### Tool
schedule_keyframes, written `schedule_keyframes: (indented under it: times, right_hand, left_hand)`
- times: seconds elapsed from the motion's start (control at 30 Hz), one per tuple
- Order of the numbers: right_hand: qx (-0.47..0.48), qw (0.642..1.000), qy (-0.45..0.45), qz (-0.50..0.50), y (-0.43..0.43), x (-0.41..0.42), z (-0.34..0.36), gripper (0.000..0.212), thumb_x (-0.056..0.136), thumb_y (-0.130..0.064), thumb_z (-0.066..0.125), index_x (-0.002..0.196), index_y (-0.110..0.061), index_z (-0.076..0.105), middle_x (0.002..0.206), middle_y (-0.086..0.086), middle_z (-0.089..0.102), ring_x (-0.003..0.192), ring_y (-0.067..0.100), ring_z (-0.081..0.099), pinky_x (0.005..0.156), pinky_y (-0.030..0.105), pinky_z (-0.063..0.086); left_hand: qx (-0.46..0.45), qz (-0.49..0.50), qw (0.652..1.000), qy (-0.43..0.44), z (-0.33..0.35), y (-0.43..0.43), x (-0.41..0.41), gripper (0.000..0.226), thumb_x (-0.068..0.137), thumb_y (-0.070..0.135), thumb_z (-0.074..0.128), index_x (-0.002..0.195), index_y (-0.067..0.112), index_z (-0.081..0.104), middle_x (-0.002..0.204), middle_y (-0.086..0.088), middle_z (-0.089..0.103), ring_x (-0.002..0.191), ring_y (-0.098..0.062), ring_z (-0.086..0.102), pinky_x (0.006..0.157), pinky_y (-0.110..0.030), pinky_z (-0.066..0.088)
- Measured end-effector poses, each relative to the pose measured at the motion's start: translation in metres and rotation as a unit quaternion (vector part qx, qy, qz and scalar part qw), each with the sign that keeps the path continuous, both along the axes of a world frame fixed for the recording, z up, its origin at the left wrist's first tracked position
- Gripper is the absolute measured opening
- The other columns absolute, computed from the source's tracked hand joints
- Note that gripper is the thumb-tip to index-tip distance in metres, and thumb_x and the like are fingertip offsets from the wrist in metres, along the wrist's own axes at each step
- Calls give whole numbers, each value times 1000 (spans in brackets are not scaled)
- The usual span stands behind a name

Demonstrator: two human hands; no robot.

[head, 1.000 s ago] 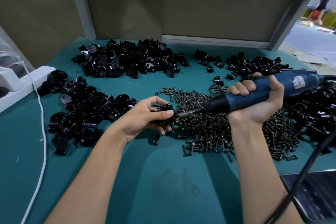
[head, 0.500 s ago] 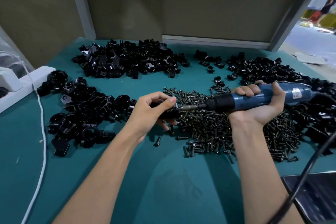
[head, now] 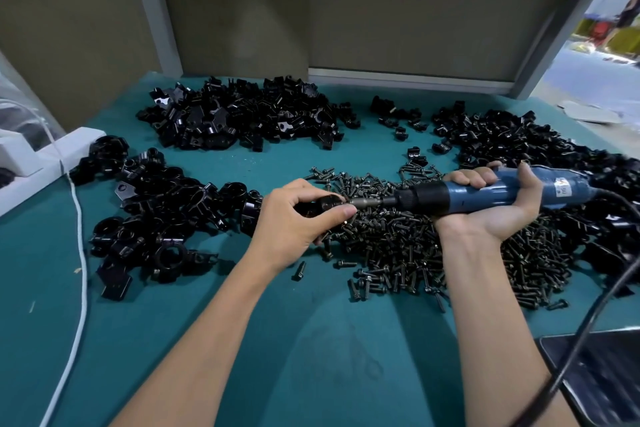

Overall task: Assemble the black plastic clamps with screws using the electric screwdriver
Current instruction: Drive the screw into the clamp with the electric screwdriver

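Two grips: left hand (head: 294,220) pinches clamp (head: 325,204), mostly hidden; right hand (head: 498,215) wraps screwdriver (head: 464,198); cord (head: 588,322) cut off.

Head view: even, moderately bright indoor light, with wide-angle bend.
Daylight blown out at upper right; soft arm shadows on teal table (head: 311,374), lower centre; small glints on black clamps (head: 242,114); posts (head: 152,7) bow towards frame edges; lower right corner smeared by blur.
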State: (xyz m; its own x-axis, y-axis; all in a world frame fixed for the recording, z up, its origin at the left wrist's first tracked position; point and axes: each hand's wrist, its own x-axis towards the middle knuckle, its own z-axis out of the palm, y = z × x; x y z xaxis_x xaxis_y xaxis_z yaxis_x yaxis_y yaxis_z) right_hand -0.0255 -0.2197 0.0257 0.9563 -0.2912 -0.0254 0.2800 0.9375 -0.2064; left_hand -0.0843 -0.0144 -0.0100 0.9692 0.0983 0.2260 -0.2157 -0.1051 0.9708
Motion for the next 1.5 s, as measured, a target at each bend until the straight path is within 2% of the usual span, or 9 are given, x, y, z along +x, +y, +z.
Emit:
schedule_keyframes:
  times: [0.1, 0.2, 0.37, 0.5, 0.6, 0.7, 0.87, 1.07, 1.5]
  right_hand:
    - [6, 1000, 4, 1, 0, 0, -1, 18, 71, -29, 61, 70, -13, 53, 54, -7, 46, 43, 9, 43, 47, 20, 37]
    - [3, 1000, 7, -1, 1, -1, -1, 18, 70, -28, 61, 69, -13, 53, 53, -7, 46, 43, 9, 42, 46, 19, 38]
    - [12, 1000, 8, 3, 2, -1, -1, 18, 69, -29, 61, 69, -13, 53, 53, -7, 45, 42, 9, 42, 45, 19, 37]
    - [12, 1000, 15, 5, 0, -1, -1, 19, 69, -29, 61, 70, -13, 53, 53, -8, 45, 42, 8, 42, 44, 19, 37]
    - [6, 1000, 17, 3, -1, -1, -2, 19, 69, -29, 61, 69, -13, 52, 53, -8, 45, 42, 8, 42, 44, 19, 37]
    - [1, 1000, 18, 5, -3, -1, -2, 19, 68, -29, 62, 67, -13, 52, 53, -8, 45, 42, 8, 41, 43, 19, 36]
    - [11, 1000, 15, 7, -3, -2, -2, 19, 68, -30, 62, 65, -13, 52, 52, -8, 45, 41, 8, 42, 43, 19, 36]
    - [15, 1000, 2, 4, -3, -4, 1, 19, 69, -30, 61, 67, -13, 52, 52, -8, 45, 40, 8, 42, 43, 18, 37]
    - [1, 1000, -14, 7, -4, -4, 1, 19, 69, -31, 59, 68, -13, 51, 51, -8, 45, 40, 8, 42, 43, 19, 36]
  left_hand:
    - [48, 32, 998, -39, -1, -2, 0, 40, 54, 58, 80, 85, 33, 80, 76, 6, 58, 57, -5, 52, 57, -19, 40]
    - [61, 38, 996, -57, -1, 0, 2, 37, 55, 52, 82, 87, 34, 79, 73, 5, 52, 62, -4, 47, 60, -17, 39]
    - [46, 32, 997, -60, -1, -1, 2, 34, 57, 43, 84, 87, 29, 80, 72, 5, 52, 64, -6, 48, 60, -17, 40]
    - [61, 34, 995, -70, -1, -4, 0, 35, 56, 43, 85, 87, 29, 80, 73, 0, 51, 65, -11, 48, 62, -25, 42]
    - [59, 25, 996, -70, -2, -5, 0, 36, 55, 43, 85, 88, 29, 80, 72, 6, 51, 60, -11, 48, 57, -29, 42]
    - [78, 24, 994, -74, -3, -5, 0, 36, 55, 38, 87, 89, 28, 80, 69, 17, 49, 62, -6, 49, 59, -24, 43]
    - [71, 30, 994, -73, -3, -7, -1, 38, 54, 38, 87, 90, 25, 80, 71, 11, 49, 62, -11, 49, 57, -32, 45]
    - [69, 32, 994, -80, -1, -8, -2, 38, 56, 38, 86, 91, 24, 81, 73, 7, 50, 64, -9, 49, 60, -26, 42]
    - [69, 22, 994, -77, -1, -8, -3, 36, 59, 37, 85, 92, 25, 80, 75, 8, 51, 68, -9, 49, 62, -25, 44]
